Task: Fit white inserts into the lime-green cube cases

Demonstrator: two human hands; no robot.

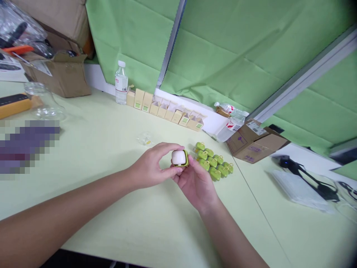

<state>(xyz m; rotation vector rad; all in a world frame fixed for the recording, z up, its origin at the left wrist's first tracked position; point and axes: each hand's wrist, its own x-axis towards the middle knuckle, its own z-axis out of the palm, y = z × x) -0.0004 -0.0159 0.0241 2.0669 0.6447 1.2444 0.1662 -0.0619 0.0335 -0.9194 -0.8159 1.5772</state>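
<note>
Both my hands meet over the pale green table [111, 193]. My left hand [152, 165] pinches a small white case [179, 157] between thumb and fingers. The case sits in a green sleeve [186, 162] that shows at its lower edge. My right hand [195, 182] cups the same piece from below and behind, fingers closed on it. Just right of my hands lie several green sleeved cases [213, 162] in two rows.
A row of small tan boxes [164, 108] lines the back wall beside a water bottle [121, 82]. A crumpled clear wrapper [145, 139] lies near my hands. A cardboard box [255, 141] and a tipped bottle [230, 110] sit right. Black cable and plastic bags [304, 186] lie far right.
</note>
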